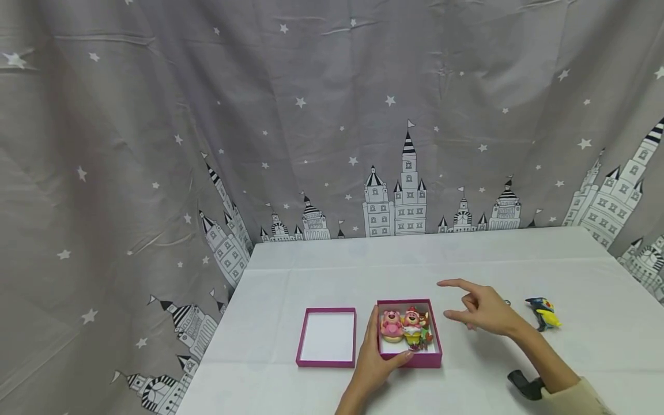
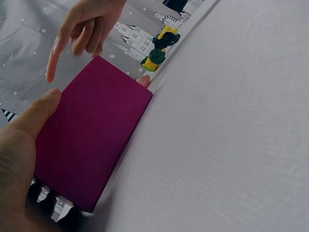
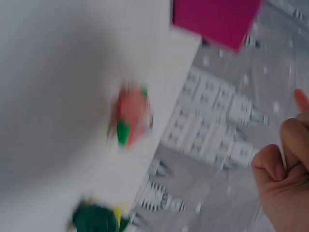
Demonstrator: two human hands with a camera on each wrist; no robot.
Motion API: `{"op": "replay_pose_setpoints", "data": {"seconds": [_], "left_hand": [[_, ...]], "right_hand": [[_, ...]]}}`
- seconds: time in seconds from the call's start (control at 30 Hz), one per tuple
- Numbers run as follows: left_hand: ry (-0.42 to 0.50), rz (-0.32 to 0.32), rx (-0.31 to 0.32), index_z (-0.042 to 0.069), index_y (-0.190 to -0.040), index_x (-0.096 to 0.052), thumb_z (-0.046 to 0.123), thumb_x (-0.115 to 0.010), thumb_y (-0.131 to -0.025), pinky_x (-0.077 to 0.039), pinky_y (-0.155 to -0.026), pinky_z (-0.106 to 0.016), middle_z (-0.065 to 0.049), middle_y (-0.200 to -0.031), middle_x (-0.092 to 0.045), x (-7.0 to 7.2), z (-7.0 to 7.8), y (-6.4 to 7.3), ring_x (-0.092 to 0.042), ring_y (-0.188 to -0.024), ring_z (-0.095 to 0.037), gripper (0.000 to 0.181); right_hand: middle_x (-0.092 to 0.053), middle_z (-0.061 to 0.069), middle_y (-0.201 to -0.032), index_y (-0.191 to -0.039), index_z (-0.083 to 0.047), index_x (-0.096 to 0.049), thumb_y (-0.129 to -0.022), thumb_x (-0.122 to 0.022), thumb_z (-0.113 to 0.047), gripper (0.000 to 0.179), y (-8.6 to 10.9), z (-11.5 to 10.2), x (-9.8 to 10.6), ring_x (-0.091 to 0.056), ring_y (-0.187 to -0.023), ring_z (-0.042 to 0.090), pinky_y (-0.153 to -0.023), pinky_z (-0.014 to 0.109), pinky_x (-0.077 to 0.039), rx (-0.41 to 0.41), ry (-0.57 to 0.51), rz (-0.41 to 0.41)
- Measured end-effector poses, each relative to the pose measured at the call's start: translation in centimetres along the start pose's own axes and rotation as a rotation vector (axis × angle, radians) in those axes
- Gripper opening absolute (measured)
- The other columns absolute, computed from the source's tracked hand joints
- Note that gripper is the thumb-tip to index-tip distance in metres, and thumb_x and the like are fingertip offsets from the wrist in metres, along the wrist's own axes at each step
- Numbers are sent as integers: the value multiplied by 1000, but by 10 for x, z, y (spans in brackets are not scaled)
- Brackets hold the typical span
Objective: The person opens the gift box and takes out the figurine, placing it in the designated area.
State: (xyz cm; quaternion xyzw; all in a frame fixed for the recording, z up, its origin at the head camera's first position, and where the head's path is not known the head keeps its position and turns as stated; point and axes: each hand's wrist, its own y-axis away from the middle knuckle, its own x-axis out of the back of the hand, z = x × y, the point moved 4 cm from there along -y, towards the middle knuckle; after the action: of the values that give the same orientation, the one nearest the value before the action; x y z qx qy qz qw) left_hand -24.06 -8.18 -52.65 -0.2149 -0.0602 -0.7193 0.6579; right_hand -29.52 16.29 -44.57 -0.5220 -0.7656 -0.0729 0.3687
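Note:
My left hand (image 1: 370,363) grips a magenta box (image 1: 424,361) at its left side and front, thumb along the front edge. Three small figurines lie in the box: a pink bear (image 1: 392,327), a bear with a red top and yellow lower part (image 1: 412,328), and a brown and green one (image 1: 426,331). To the right of the box, my right hand (image 1: 485,311) hovers over the table, index finger and thumb apart, the other fingers curled, holding nothing. In the right wrist view, a blurred red and green figurine (image 3: 131,116) lies on the table; my right hand mostly hides it in the head view.
A shallow magenta lid (image 1: 325,365) with a white inside lies left of the box. Beyond my right hand is a dark blue and yellow figurine (image 1: 546,314). A black curved piece (image 1: 526,385) shows beside my right sleeve. Grey curtain (image 1: 321,115) backs the white table (image 1: 280,276).

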Motion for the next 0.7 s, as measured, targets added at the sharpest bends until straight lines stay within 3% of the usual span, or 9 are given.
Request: {"op": "replay_pose_setpoints", "data": {"seconds": [0.2, 0.37, 0.5, 0.6, 0.7], "left_hand": [[13, -8, -6, 14, -149, -9, 40, -78, -70, -21, -106, -54, -7, -152, -16, 0, 1, 0, -23, -135, -31, 108], [17, -8, -6, 15, -149, -8, 41, -78, -70, -21, -106, -54, -7, -153, -16, 1, 0, 0, -23, -134, -31, 108], [9, -11, -10, 14, -149, -8, 40, -78, -71, -21, -106, -53, -6, -153, -16, 1, -1, -1, -23, -135, -31, 108], [3, -15, -10, 13, -149, -8, 41, -77, -71, -21, -106, -53, -6, -153, -16, 1, -1, -1, -23, -135, -30, 108], [-4, -15, -8, 13, -149, -8, 42, -77, -71, -22, -107, -53, -6, -153, -15, 1, 0, 0, -23, -135, -30, 108]], "right_hand": [[-36, -13, -49, -133, -23, -41, -76, -74, -38, 67, -5, -4, -37, -29, -45, 0, -42, 17, -29, -53, 79, -153], [-41, -10, -54, -133, -21, -43, -74, -74, -42, 70, -8, -2, -54, -32, -47, 3, -42, 19, -28, -48, 102, -206], [-64, 2, -89, -134, -19, -43, -73, -74, -45, 73, -7, -2, -64, -59, -73, 17, -63, 33, -49, -5, 97, -207], [-60, 7, -118, -133, -16, -43, -72, -75, -46, 75, -6, -2, -69, -60, -97, 29, -79, 47, -49, 14, 97, -190], [-61, 7, -117, -132, -17, -43, -71, -75, -46, 74, -5, -2, -72, -61, -91, 26, -75, 43, -49, -2, 112, -172]]}}
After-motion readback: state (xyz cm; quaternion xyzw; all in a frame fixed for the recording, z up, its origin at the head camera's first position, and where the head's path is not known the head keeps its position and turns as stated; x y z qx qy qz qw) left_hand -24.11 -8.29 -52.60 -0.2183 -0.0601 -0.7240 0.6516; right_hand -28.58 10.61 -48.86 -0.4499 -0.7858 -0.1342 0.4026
